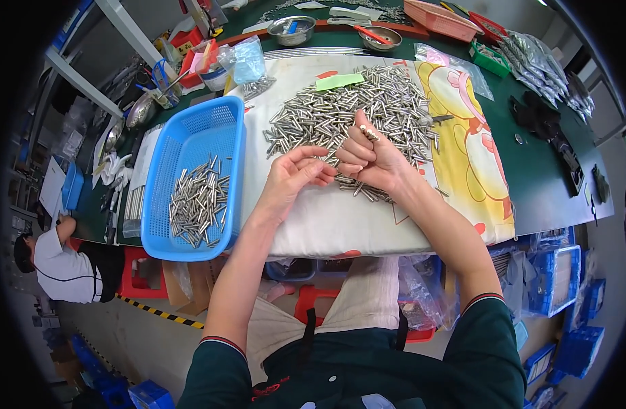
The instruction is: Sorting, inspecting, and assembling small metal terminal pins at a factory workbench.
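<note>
- Reference: clock face centred on the pin pile; 12 o'clock points away from the person.
- Work surface: the pile of loose metal pins lies on a white and yellow printed cloth, which covers part of the green bench.
- Right hand: positioned at the 5 o'clock side of the pile; fingers curled and clamped on several metal pins, whose ends show beside the index finger.
- Left hand: positioned between 7 and 8 o'clock; thumb and index finger together, just beside the right fingertips. Whether a pin is gripped between them cannot be told.
- Blue basket: between 8 and 9 o'clock, with a smaller batch of pins inside, toward its near end.
- Green slip: on top of the pile, near 12 o'clock.
- Metal bowls: two, one at 11 o'clock, one between 12 and 1.
- Salmon-coloured tray: at 1 o'clock.
</note>
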### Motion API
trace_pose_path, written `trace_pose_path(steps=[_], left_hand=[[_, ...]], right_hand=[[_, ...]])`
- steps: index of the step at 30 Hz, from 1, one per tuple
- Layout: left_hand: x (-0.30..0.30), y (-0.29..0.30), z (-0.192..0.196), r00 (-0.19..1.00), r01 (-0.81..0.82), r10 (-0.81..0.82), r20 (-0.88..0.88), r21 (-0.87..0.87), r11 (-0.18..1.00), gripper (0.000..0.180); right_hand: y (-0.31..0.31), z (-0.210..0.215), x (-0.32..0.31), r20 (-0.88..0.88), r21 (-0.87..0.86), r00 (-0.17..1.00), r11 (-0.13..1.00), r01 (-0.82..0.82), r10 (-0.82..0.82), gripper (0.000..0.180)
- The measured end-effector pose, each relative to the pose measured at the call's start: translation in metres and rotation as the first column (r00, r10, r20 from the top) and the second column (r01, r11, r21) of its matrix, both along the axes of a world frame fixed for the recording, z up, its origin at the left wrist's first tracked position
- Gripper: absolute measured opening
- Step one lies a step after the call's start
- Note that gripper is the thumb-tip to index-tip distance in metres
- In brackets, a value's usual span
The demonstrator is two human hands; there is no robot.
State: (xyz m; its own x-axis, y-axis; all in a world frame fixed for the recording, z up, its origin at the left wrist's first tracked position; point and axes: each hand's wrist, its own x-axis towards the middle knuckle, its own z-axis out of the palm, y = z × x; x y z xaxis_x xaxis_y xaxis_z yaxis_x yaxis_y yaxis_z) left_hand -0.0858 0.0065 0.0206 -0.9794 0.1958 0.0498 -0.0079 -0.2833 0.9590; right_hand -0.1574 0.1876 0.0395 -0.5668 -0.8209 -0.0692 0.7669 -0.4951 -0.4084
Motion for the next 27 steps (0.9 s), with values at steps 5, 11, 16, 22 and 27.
trace_pose_path(steps=[5, 11, 16, 22, 27], left_hand=[[0.000, 0.000, 0.001, 1.000, 0.003, -0.003, 0.006, -0.007, 1.000, 0.034], [-0.003, 0.012, 0.001, 0.862, -0.323, 0.162, -0.481, -0.273, 0.906, 0.048], [-0.012, 0.020, 0.003, 0.814, -0.271, -0.021, -0.580, -0.411, 0.870, 0.032], [-0.014, 0.015, 0.004, 0.846, -0.177, -0.068, -0.529, -0.398, 0.900, 0.022], [-0.012, 0.016, 0.006, 0.817, -0.190, -0.080, -0.570, -0.398, 0.897, 0.021]], right_hand=[[0.000, -0.005, -0.003, -0.096, 0.002, 0.995, 0.999, -0.034, 0.034, 0.059], [-0.007, -0.004, 0.009, -0.040, 0.207, 0.996, 0.976, -0.064, 0.074, 0.058], [-0.017, -0.003, 0.026, 0.173, 0.331, 0.985, 0.941, -0.073, 0.016, 0.048], [-0.018, -0.005, 0.032, 0.220, 0.340, 0.966, 0.917, -0.209, 0.138, 0.037], [-0.014, -0.016, 0.026, 0.182, 0.255, 0.961, 0.934, -0.249, 0.206, 0.036]])
